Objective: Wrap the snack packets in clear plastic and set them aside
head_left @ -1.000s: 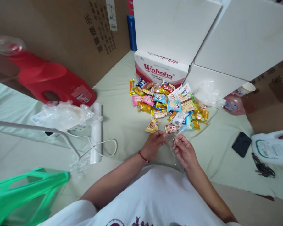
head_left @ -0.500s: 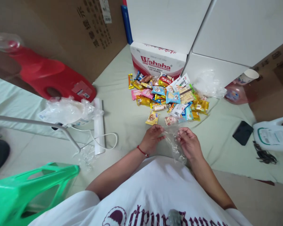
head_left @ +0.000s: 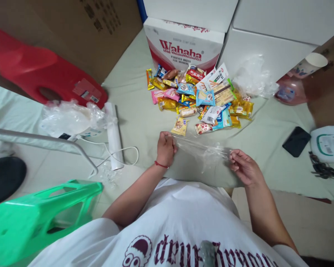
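Observation:
A clear plastic bag (head_left: 203,150) is stretched sideways between my two hands, above the pale green cloth. My left hand (head_left: 166,148), with a red string bracelet at the wrist, is closed on one end of it. The other end is pinched between the thumb and fingers of my right hand (head_left: 243,166). Just beyond the bag lies a heap of wrapped snacks (head_left: 193,98). Nearest to my hands are a yellow snack packet (head_left: 179,126) and a small white and red packet (head_left: 203,128).
Behind the snacks stands a Wahaha carton (head_left: 183,48). Crumpled clear plastic (head_left: 254,78) lies to its right. A black phone (head_left: 296,142) is at the right. At the left are a red jug (head_left: 47,70), a white roll (head_left: 114,141) with a cable, and a green stool (head_left: 41,211).
My hands have moved apart, pulling the bag from a hanging bunch into a wide stretched strip. The camera view has shifted, so the carton and snacks appear higher and larger.

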{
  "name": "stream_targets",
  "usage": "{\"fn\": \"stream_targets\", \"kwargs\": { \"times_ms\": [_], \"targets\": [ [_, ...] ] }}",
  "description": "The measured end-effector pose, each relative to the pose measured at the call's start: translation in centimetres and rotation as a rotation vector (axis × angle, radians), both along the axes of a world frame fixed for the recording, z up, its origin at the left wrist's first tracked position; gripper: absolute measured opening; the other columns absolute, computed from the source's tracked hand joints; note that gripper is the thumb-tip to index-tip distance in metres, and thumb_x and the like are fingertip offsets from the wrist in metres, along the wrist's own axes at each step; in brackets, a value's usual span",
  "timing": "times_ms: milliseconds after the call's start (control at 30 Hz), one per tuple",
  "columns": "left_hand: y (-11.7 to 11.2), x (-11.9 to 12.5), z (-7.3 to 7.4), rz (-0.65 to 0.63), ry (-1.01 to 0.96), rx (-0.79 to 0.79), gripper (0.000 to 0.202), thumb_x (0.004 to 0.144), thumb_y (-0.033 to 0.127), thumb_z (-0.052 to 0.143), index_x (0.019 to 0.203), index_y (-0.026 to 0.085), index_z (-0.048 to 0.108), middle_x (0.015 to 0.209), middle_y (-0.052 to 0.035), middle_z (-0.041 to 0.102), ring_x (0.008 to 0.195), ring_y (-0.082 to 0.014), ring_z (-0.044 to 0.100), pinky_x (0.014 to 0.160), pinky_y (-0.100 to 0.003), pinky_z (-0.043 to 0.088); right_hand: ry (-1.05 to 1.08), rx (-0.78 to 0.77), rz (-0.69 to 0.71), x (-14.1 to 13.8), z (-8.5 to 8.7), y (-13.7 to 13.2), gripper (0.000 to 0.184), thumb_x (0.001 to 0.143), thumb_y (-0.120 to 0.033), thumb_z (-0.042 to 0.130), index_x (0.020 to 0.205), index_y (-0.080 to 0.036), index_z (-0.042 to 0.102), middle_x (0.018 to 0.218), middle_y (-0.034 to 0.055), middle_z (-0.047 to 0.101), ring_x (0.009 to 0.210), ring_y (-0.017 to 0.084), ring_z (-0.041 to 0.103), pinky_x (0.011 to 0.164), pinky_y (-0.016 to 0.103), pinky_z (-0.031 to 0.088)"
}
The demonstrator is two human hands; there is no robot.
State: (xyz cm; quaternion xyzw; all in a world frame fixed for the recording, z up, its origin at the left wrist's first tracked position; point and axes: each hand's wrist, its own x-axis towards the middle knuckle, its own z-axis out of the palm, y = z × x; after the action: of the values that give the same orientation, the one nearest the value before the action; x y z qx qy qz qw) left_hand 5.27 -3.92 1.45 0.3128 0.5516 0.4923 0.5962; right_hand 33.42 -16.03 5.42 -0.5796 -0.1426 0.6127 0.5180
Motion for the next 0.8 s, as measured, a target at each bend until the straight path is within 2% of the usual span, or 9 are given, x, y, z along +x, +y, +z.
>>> {"fn": "stream_targets", "kwargs": {
  "times_ms": [167, 233, 300, 400, 433, 500, 600, 700, 800],
  "targets": [
    [0.0, -0.5, -0.6, -0.268, 0.040, 0.088, 0.031, 0.086, 0.045, 0.068, 0.092, 0.024, 0.047, 0.054, 0.0144, 0.043, 0.032, -0.0048, 0.037, 0.035, -0.018, 0.025, -0.322, 0.000, 0.093, 4.1, -0.6, 1.2, 0.040, 0.063, -0.044, 0.089, 0.086, -0.019, 0.068, 0.072, -0.0018, 0.058, 0.055, 0.007, 0.039, 0.043, 0.017, 0.024],
    [-0.2, -0.3, -0.7, -0.322, 0.091, 0.081, 0.027, 0.087, 0.042, 0.067, 0.090, 0.023, 0.048, 0.054, 0.0138, 0.044, 0.032, -0.0045, 0.039, 0.036, -0.018, 0.025, -0.611, -0.018, 0.127, 5.2, -0.7, 1.8, 0.036, 0.069, -0.047, 0.082, 0.084, -0.018, 0.067, 0.071, -0.0009, 0.058, 0.056, 0.009, 0.042, 0.046, 0.021, 0.030],
    [-0.3, 0.0, -0.6, -0.333, 0.160, 0.080, 0.020, 0.088, 0.036, 0.064, 0.088, 0.022, 0.049, 0.056, 0.0129, 0.045, 0.034, -0.0042, 0.041, 0.037, -0.018, 0.026, -1.003, 0.012, 0.081, 5.5, -0.2, 2.1, 0.030, 0.076, -0.047, 0.073, 0.083, -0.018, 0.068, 0.076, 0.0017, 0.062, 0.062, 0.012, 0.049, 0.054, 0.025, 0.040],
    [-0.5, 0.5, -0.5, -0.335, 0.232, 0.088, 0.012, 0.089, 0.028, 0.060, 0.086, 0.021, 0.050, 0.057, 0.0116, 0.048, 0.036, -0.0047, 0.044, 0.040, -0.019, 0.029, -1.424, 0.197, -0.020, 3.6, 1.5, 1.6, 0.029, 0.091, -0.046, 0.061, 0.090, -0.019, 0.070, 0.087, 0.0046, 0.066, 0.072, 0.016, 0.057, 0.070, 0.031, 0.047],
    [-0.6, 0.6, -0.5, -0.341, 0.242, 0.089, 0.011, 0.089, 0.026, 0.060, 0.085, 0.022, 0.050, 0.056, 0.0115, 0.048, 0.036, -0.0051, 0.044, 0.040, -0.019, 0.029, -1.467, 0.267, 0.025, 2.4, 1.9, 1.3, 0.030, 0.095, -0.047, 0.058, 0.095, -0.020, 0.071, 0.089, 0.0051, 0.067, 0.074, 0.017, 0.058, 0.073, 0.032, 0.048],
    [-0.6, 0.8, -0.5, -0.356, 0.247, 0.089, 0.010, 0.088, 0.024, 0.059, 0.085, 0.022, 0.049, 0.052, 0.0117, 0.046, 0.035, -0.0059, 0.043, 0.040, -0.020, 0.030, -1.476, 0.336, 0.262, -0.6, 2.2, 0.6, 0.035, 0.096, -0.051, 0.060, 0.110, -0.021, 0.071, 0.094, 0.0064, 0.069, 0.080, 0.020, 0.060, 0.075, 0.033, 0.048],
    [-0.5, 0.8, -0.6, -0.365, 0.213, 0.053, 0.010, 0.087, 0.023, 0.059, 0.084, 0.022, 0.049, 0.050, 0.0120, 0.046, 0.035, -0.0066, 0.044, 0.040, -0.019, 0.030, -1.445, 0.263, 0.664, -5.2, 1.1, -0.1, 0.041, 0.094, -0.046, 0.065, 0.127, -0.021, 0.067, 0.098, 0.0072, 0.071, 0.093, 0.025, 0.062, 0.078, 0.033, 0.048],
    [0.0, 0.6, -0.5, -0.331, 0.147, -0.076, 0.012, 0.083, 0.021, 0.062, 0.085, 0.022, 0.049, 0.052, 0.0118, 0.048, 0.034, -0.0060, 0.045, 0.038, -0.018, 0.028, -1.459, 0.191, 0.837, -8.7, -0.1, -0.5, 0.024, 0.101, -0.029, 0.053, 0.116, -0.022, 0.071, 0.097, 0.0070, 0.071, 0.097, 0.023, 0.063, 0.076, 0.030, 0.045],
    [0.7, 0.4, -0.1, -0.308, 0.067, -0.212, 0.016, 0.080, 0.018, 0.064, 0.085, 0.021, 0.049, 0.054, 0.0105, 0.051, 0.036, -0.0072, 0.051, 0.036, -0.016, 0.026, -1.485, 0.188, 1.008, -10.8, -0.2, -0.7, 0.025, 0.105, -0.025, 0.047, 0.105, -0.022, 0.071, 0.098, 0.0070, 0.070, 0.088, 0.020, 0.064, 0.065, 0.027, 0.038]
  ]
}}
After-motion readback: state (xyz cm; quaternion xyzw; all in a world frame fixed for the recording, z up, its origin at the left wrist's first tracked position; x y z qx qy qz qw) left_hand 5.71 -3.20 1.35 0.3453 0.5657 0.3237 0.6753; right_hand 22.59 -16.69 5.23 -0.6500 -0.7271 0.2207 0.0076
